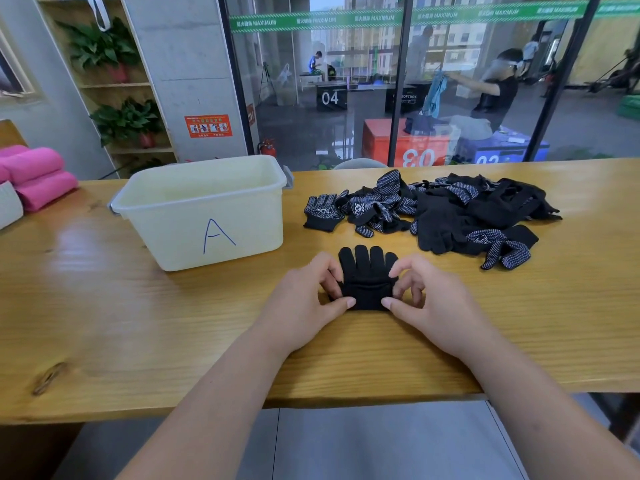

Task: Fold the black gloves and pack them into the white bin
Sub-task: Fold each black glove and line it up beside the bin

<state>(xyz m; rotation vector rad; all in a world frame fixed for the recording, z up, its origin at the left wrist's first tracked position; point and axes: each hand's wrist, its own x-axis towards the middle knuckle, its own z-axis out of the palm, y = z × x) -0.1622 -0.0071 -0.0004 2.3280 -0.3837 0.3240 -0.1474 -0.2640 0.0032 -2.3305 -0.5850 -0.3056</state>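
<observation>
Black knit glove (367,268), fingers pointing away, cuff folded over palm, flat on grained wooden table (138,323), left hand (304,303) and right hand (433,299) each pinching a cuff corner; milky rectangular plastic bin (207,216) near left; dotted pile (450,216) behind.

both hands pinching a black glove (367,278) flat on the wooden table (138,323), left hand (304,299) and right hand (429,299) at its cuff; white bin (207,216) marked A sits to the left; glove pile (450,213) behind on the right
</observation>
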